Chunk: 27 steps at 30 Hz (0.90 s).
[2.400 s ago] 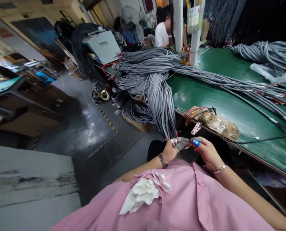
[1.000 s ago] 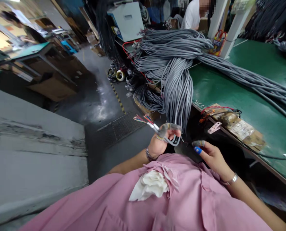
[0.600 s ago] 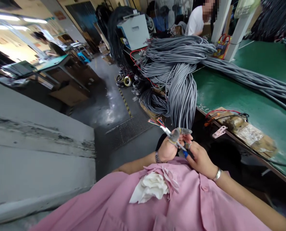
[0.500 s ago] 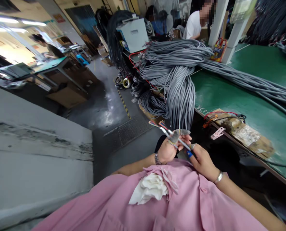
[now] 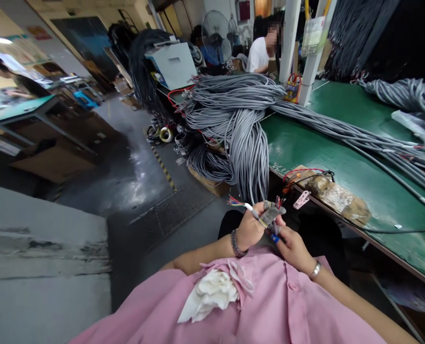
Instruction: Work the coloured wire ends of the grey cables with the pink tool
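My left hand (image 5: 252, 230), with grey covers on its thumb and a finger, is closed on a grey cable (image 5: 252, 213). That cable's stripped end, with fanned coloured wires (image 5: 236, 202), points left past the hand. A second bunch of coloured wires (image 5: 279, 202) stands up just beyond the covered thumb. My right hand (image 5: 294, 246), a blue wrap on one finger, is closed around a grey cable below those wires; its fingertips are partly hidden. Both hands are close together in front of my pink shirt. Just beyond them hangs a thick bundle of grey cables (image 5: 250, 153).
The cable bundle lies across a green-topped table (image 5: 309, 136) on the right. At its near edge are a taped wooden block (image 5: 341, 198) and a pink clip (image 5: 302, 199). A person in a white shirt (image 5: 258, 55) sits behind. A grey-white wall (image 5: 44, 258) stands at left.
The view has shifted right. The two cable ends lay side by side pointing left; now they are apart, one at the left hand's outer side and one upright between the hands.
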Each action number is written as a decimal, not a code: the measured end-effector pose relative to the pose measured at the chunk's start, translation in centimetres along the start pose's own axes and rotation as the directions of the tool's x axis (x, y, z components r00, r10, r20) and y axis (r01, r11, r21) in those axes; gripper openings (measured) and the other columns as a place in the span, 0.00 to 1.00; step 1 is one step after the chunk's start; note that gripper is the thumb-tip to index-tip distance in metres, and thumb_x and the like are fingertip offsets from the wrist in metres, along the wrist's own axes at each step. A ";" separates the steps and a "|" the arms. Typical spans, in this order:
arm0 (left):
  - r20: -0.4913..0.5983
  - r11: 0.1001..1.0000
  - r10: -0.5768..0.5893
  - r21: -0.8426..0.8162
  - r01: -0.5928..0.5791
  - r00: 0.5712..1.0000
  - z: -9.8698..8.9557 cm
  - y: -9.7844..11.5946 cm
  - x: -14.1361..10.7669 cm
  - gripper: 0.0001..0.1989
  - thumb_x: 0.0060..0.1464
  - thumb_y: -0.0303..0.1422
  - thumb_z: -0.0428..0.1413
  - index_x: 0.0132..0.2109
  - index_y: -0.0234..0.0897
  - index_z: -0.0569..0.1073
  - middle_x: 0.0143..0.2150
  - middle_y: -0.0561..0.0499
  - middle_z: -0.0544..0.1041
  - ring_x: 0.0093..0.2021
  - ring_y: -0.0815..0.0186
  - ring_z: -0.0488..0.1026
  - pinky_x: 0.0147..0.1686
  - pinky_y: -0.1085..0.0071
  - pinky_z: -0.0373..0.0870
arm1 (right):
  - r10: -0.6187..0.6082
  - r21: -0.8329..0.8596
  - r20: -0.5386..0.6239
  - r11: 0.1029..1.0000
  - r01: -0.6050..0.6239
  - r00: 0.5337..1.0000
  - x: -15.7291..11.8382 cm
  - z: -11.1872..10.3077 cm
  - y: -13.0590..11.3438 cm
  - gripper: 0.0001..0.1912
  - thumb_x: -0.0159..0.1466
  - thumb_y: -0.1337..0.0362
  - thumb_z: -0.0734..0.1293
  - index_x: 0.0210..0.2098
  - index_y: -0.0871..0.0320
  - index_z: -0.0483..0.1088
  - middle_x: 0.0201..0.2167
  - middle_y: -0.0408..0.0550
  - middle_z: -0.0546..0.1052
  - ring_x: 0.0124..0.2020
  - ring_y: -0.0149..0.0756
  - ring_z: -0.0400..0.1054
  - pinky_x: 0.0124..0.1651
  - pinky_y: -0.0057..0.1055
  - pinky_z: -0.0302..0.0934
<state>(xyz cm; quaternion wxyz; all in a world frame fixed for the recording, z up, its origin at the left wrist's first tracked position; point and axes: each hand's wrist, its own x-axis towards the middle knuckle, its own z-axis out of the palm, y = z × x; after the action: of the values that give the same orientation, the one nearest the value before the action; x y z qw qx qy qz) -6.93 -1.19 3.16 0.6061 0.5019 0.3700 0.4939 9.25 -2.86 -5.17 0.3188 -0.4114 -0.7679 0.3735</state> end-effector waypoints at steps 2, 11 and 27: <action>0.005 0.999 -0.046 0.012 0.046 0.999 0.1 -0.5 0.0 0.20 0.53 0.47 0.57 0.37 0.31 0.75 0.29 0.46 0.78 0.27 0.67 0.74 0.27 0.73 0.68 | -0.033 0.051 0.036 0.998 0.032 0.999 -0.2 -0.2 0.0 0.13 0.59 0.71 0.62 0.42 0.56 0.72 0.38 0.50 0.75 0.41 0.41 0.69 0.47 0.40 0.64; -0.030 0.966 -0.251 0.049 0.252 0.967 0.3 -3.6 -0.4 0.17 0.46 0.41 0.63 0.28 0.32 0.69 0.21 0.51 0.74 0.20 0.71 0.71 0.18 0.78 0.60 | 0.275 0.516 -0.085 0.835 -0.194 0.958 -0.2 -4.1 -2.6 0.11 0.62 0.57 0.65 0.41 0.57 0.67 0.32 0.46 0.74 0.29 0.33 0.68 0.32 0.30 0.64; 0.094 0.947 -0.283 0.183 0.263 0.954 0.2 -3.0 0.9 0.18 0.50 0.45 0.59 0.26 0.32 0.70 0.21 0.50 0.74 0.20 0.72 0.69 0.19 0.78 0.60 | 0.400 0.610 -0.133 0.754 -0.244 0.907 1.7 -4.5 -3.1 0.10 0.57 0.57 0.69 0.31 0.57 0.69 0.23 0.41 0.71 0.22 0.29 0.62 0.26 0.27 0.58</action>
<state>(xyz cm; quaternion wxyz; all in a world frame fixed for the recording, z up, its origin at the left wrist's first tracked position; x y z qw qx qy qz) -5.88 -0.33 0.36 0.6451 0.5237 0.4396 0.3410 10.82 -1.14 0.07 0.4551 -0.4657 -0.4861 0.5829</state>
